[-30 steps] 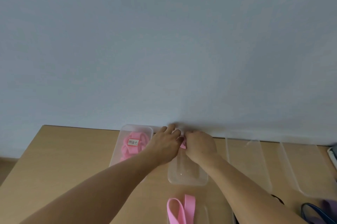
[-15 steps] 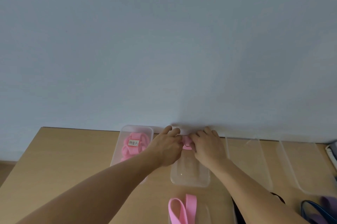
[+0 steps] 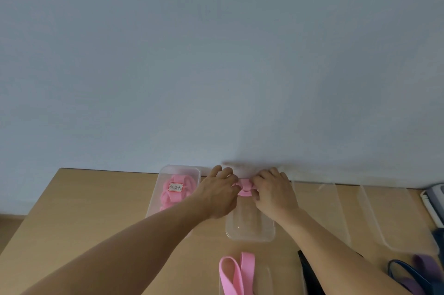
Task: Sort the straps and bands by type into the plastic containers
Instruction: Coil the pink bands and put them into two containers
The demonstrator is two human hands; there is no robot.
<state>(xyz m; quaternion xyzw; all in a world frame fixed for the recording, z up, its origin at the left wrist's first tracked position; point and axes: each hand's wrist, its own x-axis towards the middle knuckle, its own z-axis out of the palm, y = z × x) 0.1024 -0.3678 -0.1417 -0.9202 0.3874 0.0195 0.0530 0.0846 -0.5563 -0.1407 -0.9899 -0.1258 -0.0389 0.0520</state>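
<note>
Table (image 3: 96, 210) against wall (image 3: 216, 54); left hand (image 3: 219, 192), right hand (image 3: 274, 192) on pink band (image 3: 245, 187)

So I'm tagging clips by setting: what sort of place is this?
Likely an indoor desk or worktable set against a plain wall: wooden tabletop, a row of clear plastic containers, pink bands. Home or office, I cannot tell.

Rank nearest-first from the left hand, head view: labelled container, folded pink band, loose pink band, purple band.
1. Folded pink band, touching the left hand.
2. Labelled container, just left.
3. Loose pink band, near edge.
4. Purple band, near right corner.
</note>
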